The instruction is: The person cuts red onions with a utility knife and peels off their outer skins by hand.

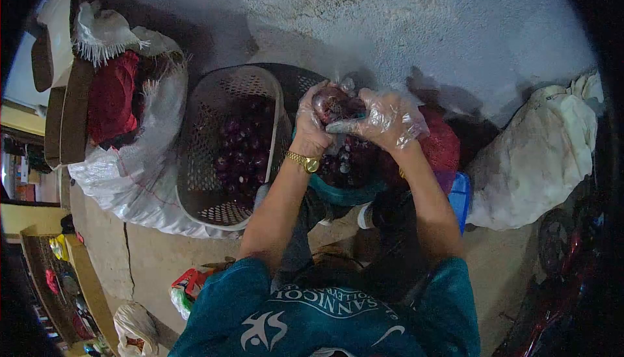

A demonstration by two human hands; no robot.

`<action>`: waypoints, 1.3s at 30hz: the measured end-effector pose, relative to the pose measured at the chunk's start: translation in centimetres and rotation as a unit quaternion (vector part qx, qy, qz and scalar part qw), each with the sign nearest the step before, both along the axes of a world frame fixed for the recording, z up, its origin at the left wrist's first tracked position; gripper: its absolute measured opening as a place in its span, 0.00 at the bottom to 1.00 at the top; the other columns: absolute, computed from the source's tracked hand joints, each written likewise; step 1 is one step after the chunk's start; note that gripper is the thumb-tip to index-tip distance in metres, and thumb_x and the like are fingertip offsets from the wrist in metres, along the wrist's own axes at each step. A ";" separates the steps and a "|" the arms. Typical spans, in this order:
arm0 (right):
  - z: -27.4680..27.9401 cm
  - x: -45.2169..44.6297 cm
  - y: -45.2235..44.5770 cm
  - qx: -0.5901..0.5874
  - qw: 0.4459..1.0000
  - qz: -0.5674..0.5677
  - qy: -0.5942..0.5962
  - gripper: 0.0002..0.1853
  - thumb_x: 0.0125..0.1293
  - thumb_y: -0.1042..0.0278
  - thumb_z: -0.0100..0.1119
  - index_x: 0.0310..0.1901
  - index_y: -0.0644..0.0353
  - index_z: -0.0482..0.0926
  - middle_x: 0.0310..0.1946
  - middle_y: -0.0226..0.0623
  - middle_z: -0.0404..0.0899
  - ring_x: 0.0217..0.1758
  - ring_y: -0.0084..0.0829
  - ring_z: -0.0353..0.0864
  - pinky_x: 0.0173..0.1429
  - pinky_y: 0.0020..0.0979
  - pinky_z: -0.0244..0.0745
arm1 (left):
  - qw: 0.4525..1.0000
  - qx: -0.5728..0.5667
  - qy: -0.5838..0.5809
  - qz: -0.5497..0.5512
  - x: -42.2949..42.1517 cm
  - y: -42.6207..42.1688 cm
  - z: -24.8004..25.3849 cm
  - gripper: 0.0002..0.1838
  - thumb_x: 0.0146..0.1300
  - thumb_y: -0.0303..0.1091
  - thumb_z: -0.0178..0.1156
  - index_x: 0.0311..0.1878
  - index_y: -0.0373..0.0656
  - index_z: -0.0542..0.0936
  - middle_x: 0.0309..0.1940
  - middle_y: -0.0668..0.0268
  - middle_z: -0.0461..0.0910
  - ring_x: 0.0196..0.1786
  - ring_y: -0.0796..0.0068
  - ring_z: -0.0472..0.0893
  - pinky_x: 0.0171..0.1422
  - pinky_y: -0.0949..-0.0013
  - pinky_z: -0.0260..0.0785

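Grey basket [196, 123]: nine o'clock, holding purple onions.
Left hand [311, 123]: fingers curled round the onion's left side.
Held onion [331, 105]: twelve o'clock, between both hands; round, glossy, reddish-purple.
Teal shirt [312, 331]: six o'clock, white "SAN NICOL" legible.
Right hand [389, 118]: clear-gloved, thumb and fingers half-parted about the onion.

What looks like a produce storeroom
Left of the fingers [372, 101], a plastic crate [203, 136] of purple bulbs [240, 152] and a woven sack [130, 181]; right, a pale sack [533, 162]; beyond, a rough wall [422, 19].
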State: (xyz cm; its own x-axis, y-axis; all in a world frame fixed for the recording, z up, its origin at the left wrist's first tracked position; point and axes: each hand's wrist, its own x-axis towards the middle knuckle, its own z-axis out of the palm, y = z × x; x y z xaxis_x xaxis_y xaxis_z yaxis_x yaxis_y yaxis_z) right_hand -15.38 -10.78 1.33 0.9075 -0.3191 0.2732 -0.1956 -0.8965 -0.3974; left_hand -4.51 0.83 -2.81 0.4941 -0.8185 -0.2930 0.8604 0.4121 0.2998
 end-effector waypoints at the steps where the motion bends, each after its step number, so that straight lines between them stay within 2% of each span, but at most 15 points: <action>1: 0.2 0.0 0.1 -0.012 1.000 -0.008 0.017 0.40 0.37 0.20 0.60 0.31 0.58 0.80 0.22 0.48 0.80 0.28 0.48 0.82 0.31 0.45 0.77 | 0.999 0.035 -0.028 0.013 -0.3 0.1 0.8 0.13 0.63 0.41 0.54 0.39 0.41 0.79 0.39 0.60 0.82 0.43 0.62 0.80 0.56 0.58 0.70; 3: 0.3 0.1 0.2 -0.023 0.999 -0.015 0.035 0.40 0.38 0.21 0.60 0.31 0.58 0.80 0.23 0.48 0.80 0.28 0.48 0.83 0.32 0.44 0.77 | 0.996 0.071 -0.055 0.026 -0.3 0.2 1.2 0.13 0.63 0.41 0.53 0.39 0.41 0.79 0.38 0.60 0.82 0.43 0.62 0.80 0.56 0.57 0.71; 5: 0.3 0.2 0.3 -0.033 0.998 -0.013 0.043 0.39 0.39 0.22 0.60 0.31 0.59 0.80 0.24 0.49 0.80 0.29 0.48 0.83 0.32 0.45 0.77 | 0.994 0.106 0.022 0.026 0.2 0.1 0.8 0.12 0.63 0.40 0.53 0.40 0.42 0.78 0.37 0.60 0.82 0.42 0.62 0.80 0.55 0.57 0.72; 9: -0.6 0.3 0.5 -0.019 0.999 -0.027 0.039 0.39 0.40 0.23 0.61 0.29 0.60 0.80 0.23 0.50 0.80 0.29 0.49 0.82 0.33 0.45 0.77 | 0.996 0.091 0.011 0.022 0.9 -0.1 -0.8 0.12 0.62 0.40 0.53 0.40 0.42 0.78 0.36 0.59 0.82 0.41 0.61 0.80 0.52 0.58 0.73; 12: -0.5 0.4 0.7 0.015 0.999 -0.017 0.038 0.39 0.40 0.23 0.61 0.29 0.60 0.81 0.22 0.51 0.80 0.29 0.50 0.82 0.33 0.45 0.77 | 0.998 0.066 -0.013 0.005 1.0 0.2 -1.2 0.13 0.63 0.41 0.51 0.42 0.42 0.79 0.40 0.59 0.81 0.45 0.61 0.80 0.55 0.58 0.73; 15: -0.4 0.6 1.1 0.047 0.997 -0.043 0.041 0.39 0.41 0.23 0.60 0.29 0.60 0.82 0.22 0.50 0.80 0.29 0.50 0.82 0.34 0.45 0.76 | 0.997 0.070 -0.017 0.029 0.9 0.0 -1.0 0.13 0.63 0.40 0.51 0.39 0.42 0.79 0.39 0.60 0.82 0.42 0.61 0.80 0.54 0.58 0.73; 18: -1.0 0.8 1.5 0.053 0.996 -0.049 0.053 0.39 0.42 0.23 0.59 0.31 0.60 0.83 0.23 0.50 0.80 0.30 0.50 0.82 0.33 0.45 0.76 | 0.997 0.061 0.008 0.054 0.6 -0.1 -0.9 0.12 0.62 0.40 0.53 0.36 0.42 0.78 0.33 0.60 0.81 0.36 0.62 0.80 0.48 0.59 0.73; 20: -0.9 0.9 1.9 0.142 0.986 -0.063 0.065 0.38 0.42 0.24 0.61 0.33 0.59 0.82 0.25 0.49 0.81 0.32 0.50 0.82 0.35 0.45 0.75 | 0.997 0.047 0.038 0.052 1.0 -0.2 -1.9 0.12 0.62 0.41 0.53 0.35 0.43 0.78 0.33 0.61 0.81 0.38 0.61 0.79 0.49 0.58 0.73; 21: -1.1 0.9 1.7 0.142 0.986 -0.062 0.065 0.38 0.42 0.24 0.61 0.33 0.59 0.82 0.25 0.49 0.81 0.32 0.50 0.82 0.35 0.45 0.75 | 0.997 0.047 0.037 0.053 0.7 -0.2 -1.4 0.12 0.62 0.41 0.53 0.35 0.43 0.78 0.33 0.61 0.81 0.38 0.61 0.79 0.49 0.58 0.73; 23: -1.9 1.0 1.1 0.099 0.995 -0.013 -0.024 0.37 0.43 0.26 0.62 0.35 0.59 0.83 0.27 0.48 0.82 0.33 0.50 0.83 0.35 0.45 0.75 | 0.992 0.059 0.054 0.093 0.1 -0.2 -0.3 0.12 0.62 0.42 0.53 0.35 0.43 0.78 0.34 0.62 0.81 0.40 0.61 0.79 0.51 0.58 0.72; 27: -1.5 0.9 0.5 -0.010 0.998 -0.015 0.053 0.36 0.45 0.28 0.63 0.37 0.59 0.83 0.28 0.47 0.82 0.34 0.49 0.83 0.36 0.43 0.75 | 0.995 0.079 0.037 0.049 0.0 0.0 0.3 0.13 0.63 0.43 0.53 0.35 0.43 0.77 0.35 0.62 0.81 0.42 0.61 0.79 0.53 0.58 0.71; 30: -1.6 1.0 0.9 0.068 0.997 -0.031 0.014 0.39 0.46 0.23 0.57 0.38 0.58 0.83 0.27 0.50 0.81 0.31 0.51 0.82 0.35 0.44 0.76 | 0.992 0.093 -0.008 0.088 0.0 -0.5 -0.3 0.13 0.63 0.43 0.52 0.36 0.44 0.77 0.35 0.62 0.81 0.42 0.61 0.79 0.53 0.57 0.71; 32: -1.4 1.3 1.4 0.162 0.986 -0.028 -0.002 0.41 0.47 0.22 0.55 0.36 0.62 0.83 0.27 0.52 0.81 0.32 0.52 0.81 0.36 0.45 0.74 | 0.996 0.027 0.010 0.086 0.1 -0.5 -0.5 0.13 0.63 0.44 0.53 0.37 0.44 0.77 0.35 0.62 0.81 0.40 0.61 0.79 0.52 0.57 0.71; 36: -4.2 2.0 1.7 0.209 0.977 -0.035 -0.001 0.41 0.50 0.23 0.53 0.35 0.65 0.82 0.25 0.52 0.80 0.29 0.51 0.81 0.36 0.45 0.72 | 0.994 0.024 0.004 0.105 -0.1 -0.5 0.3 0.13 0.64 0.45 0.52 0.36 0.44 0.77 0.33 0.62 0.80 0.38 0.63 0.79 0.50 0.59 0.72; 39: -6.1 2.3 2.3 0.272 0.960 -0.066 -0.009 0.39 0.56 0.28 0.53 0.34 0.67 0.81 0.24 0.50 0.79 0.28 0.47 0.79 0.36 0.44 0.70 | 0.984 0.055 -0.017 0.171 0.6 -1.0 -0.4 0.15 0.64 0.46 0.52 0.36 0.44 0.76 0.32 0.63 0.80 0.37 0.65 0.79 0.47 0.61 0.72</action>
